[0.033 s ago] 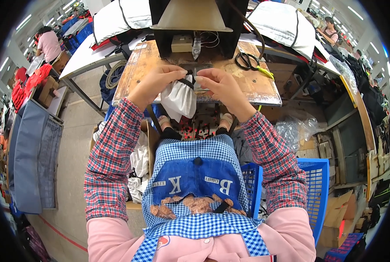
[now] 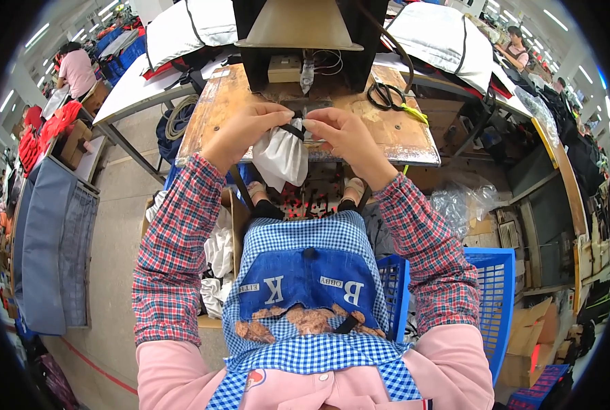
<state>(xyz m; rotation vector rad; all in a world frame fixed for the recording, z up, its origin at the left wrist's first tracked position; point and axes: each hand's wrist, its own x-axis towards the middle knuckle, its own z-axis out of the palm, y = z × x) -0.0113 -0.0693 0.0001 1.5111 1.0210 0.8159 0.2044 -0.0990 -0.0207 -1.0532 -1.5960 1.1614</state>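
A white cloth pouch (image 2: 282, 158) hangs in front of the worktable's near edge, its gathered neck crossed by a black band (image 2: 293, 128). My left hand (image 2: 250, 131) is closed, thumb and fingertips pinching the band at the pouch's neck. From the other side my right hand (image 2: 346, 137) pinches the band's right end, its fingertips close to my left ones. Just behind the fingertips is a thin metal tip of the machine (image 2: 306, 74). What exactly lies between the right fingertips is partly hidden.
The worn wooden worktable (image 2: 394, 133) carries black-handled scissors (image 2: 387, 97) at its right. A box of white cloth pieces (image 2: 216, 260) stands at my left, a blue plastic basket (image 2: 500, 287) at my right. Side tables hold large white bundles (image 2: 442, 41). Two people work farther off.
My right fingertips have shifted slightly left, closer to the pouch's neck. The pouch has tipped a little to the right; my left hand stays nearly in place.
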